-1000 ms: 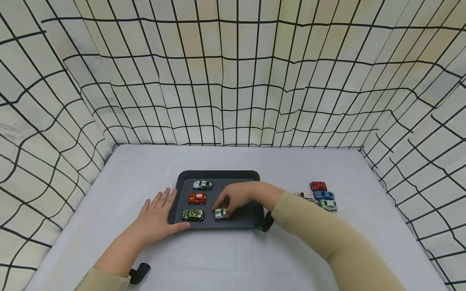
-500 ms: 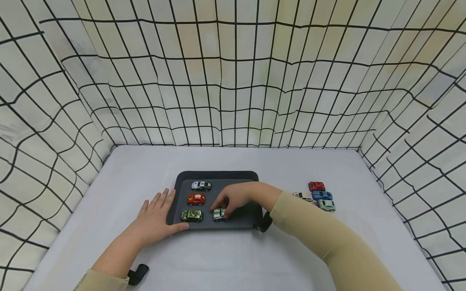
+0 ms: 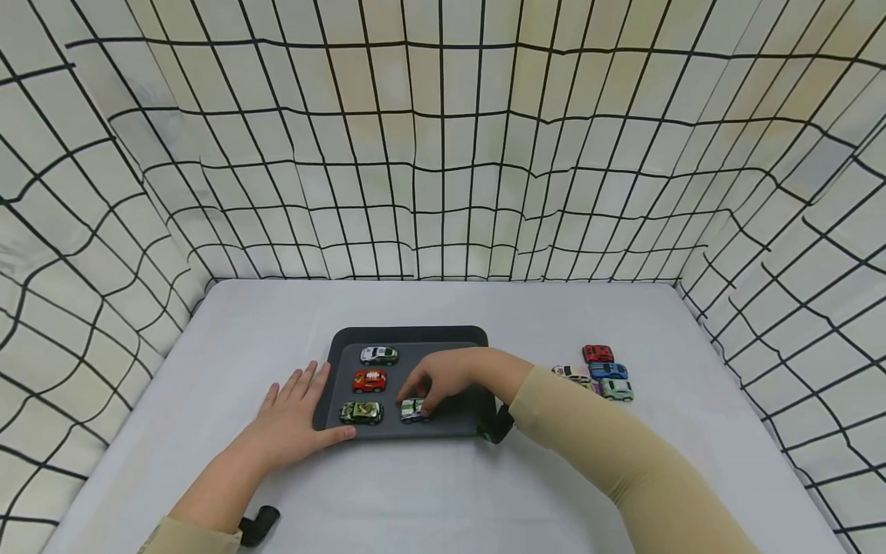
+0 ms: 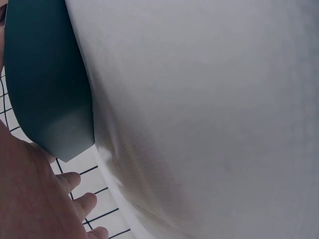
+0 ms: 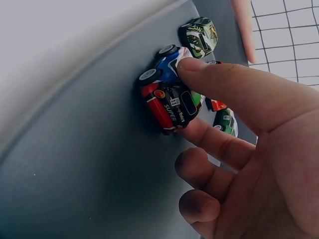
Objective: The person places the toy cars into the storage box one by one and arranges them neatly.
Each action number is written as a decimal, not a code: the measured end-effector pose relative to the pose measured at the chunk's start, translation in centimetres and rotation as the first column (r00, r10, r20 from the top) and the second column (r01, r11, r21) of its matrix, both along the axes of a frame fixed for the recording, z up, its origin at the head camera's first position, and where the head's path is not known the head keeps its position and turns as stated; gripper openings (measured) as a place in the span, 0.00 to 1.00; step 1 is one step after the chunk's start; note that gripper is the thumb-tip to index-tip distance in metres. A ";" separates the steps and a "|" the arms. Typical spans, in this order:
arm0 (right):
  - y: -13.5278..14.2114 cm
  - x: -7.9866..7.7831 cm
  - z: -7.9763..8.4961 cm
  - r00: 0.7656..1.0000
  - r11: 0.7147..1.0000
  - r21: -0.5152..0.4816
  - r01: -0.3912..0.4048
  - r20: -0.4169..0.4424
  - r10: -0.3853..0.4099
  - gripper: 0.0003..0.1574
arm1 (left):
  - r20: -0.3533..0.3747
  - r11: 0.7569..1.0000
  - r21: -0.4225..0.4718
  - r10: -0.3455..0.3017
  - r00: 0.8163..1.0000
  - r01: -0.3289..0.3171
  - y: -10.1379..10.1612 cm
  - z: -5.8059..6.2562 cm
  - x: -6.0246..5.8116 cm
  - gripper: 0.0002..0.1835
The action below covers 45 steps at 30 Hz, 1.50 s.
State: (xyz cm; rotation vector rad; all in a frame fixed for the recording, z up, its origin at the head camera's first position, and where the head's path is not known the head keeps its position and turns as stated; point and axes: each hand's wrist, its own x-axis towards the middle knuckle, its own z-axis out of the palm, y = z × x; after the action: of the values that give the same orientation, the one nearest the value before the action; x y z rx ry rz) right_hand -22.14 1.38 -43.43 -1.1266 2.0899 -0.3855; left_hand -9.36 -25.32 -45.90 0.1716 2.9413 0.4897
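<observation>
Multicoloured toy car point(image 3: 411, 411) is pinched by the right grip point(image 3: 444, 375), between thumb and forefinger, as is also shown from the right wrist. It is held low inside the dark tray point(image 3: 408, 334), close to the near edge and just to the right of the camouflage-patterned car point(image 3: 361, 413); whether all 4 wheels are rested on the tray floor cannot be told. Beyond the camouflage-patterned car, a red-orange car point(image 3: 370, 381) and a white-and-green car point(image 3: 379, 355) are lined up, so that 1 column of 3 is formed along the left side. By the left grip point(image 3: 298, 408), whose fingers are spread and hold nothing, the tray's left side is touched, seemingly so that it is steadied. On the white-covered counter point(image 3: 429, 492), a cluster of cars point(image 3: 608, 371) is seen to the right, well apart from the tray. The step in hand is judged to be the setting of the pinched car beside that column, as the start of column 2. For the next move, a gentle parting of thumb and forefinger seems to be called for, then a straight lift, so that nothing is nudged out of line.
</observation>
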 end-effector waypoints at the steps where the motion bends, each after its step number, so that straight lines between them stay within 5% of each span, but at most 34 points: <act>1: 0.0 0.0 0.0 1.000 1.000 -0.002 0.002 0.002 -0.002 0.27 | 0.001 1.000 -0.001 0.002 1.000 -0.002 0.0 0.1 0.0 0.68; 24: 3.8 -1.3 2.5 0.998 0.988 -0.142 0.054 0.019 -0.052 0.27 | 0.033 0.999 -0.034 0.006 0.999 -0.005 0.4 0.6 0.1 0.68; 45: 15.1 -1.9 3.3 0.970 0.966 -0.091 0.244 0.009 -0.244 0.26 | 0.022 1.000 -0.025 0.011 1.000 -0.011 0.5 0.9 0.3 0.68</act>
State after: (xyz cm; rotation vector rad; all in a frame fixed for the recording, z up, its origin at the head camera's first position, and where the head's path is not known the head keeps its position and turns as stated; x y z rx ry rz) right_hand -24.04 16.52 -40.09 -0.9216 2.2390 -0.6036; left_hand -9.10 -24.80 -45.04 0.1465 2.9269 0.4535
